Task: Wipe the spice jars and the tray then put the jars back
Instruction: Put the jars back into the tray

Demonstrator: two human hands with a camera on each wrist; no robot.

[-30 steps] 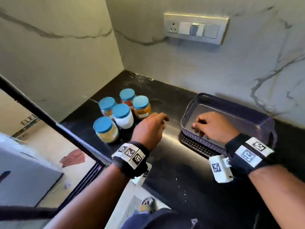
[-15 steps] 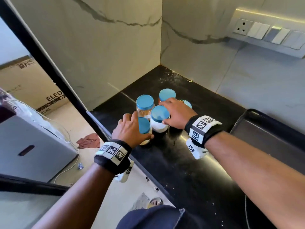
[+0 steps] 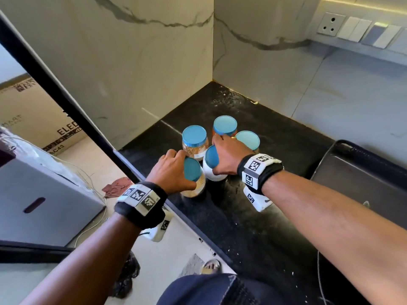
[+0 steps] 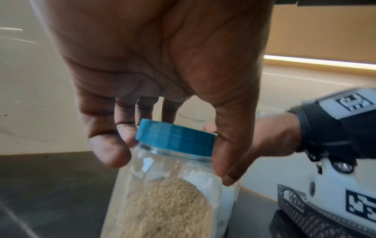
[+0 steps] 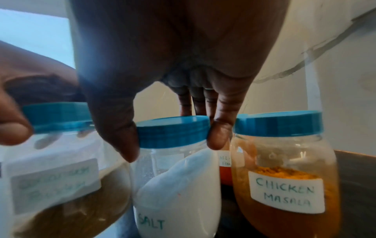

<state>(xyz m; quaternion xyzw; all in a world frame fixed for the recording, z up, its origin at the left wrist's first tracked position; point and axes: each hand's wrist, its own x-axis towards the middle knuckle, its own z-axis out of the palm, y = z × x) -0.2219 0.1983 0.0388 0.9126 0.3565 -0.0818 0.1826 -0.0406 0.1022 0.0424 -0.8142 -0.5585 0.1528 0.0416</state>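
Both hands [image 3: 198, 166] round jar lids [image 5: 173, 130].

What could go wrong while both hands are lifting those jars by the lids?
The left hand holds its tilted grain jar only by the blue lid, so it could slip or unscrew. The right hand pinches the salt jar close beside the chicken masala jar; lifting might knock that neighbour over.

Handwritten labels, right wrist view: salt jar [image 5: 177, 185] reads "SALT"; orange jar [image 5: 284, 177] reads "CHICKEN MASALA". Left jar's label blurred. Cardboard box [image 3: 33, 119], head view, left: "ELED", "SMART" partly legible.
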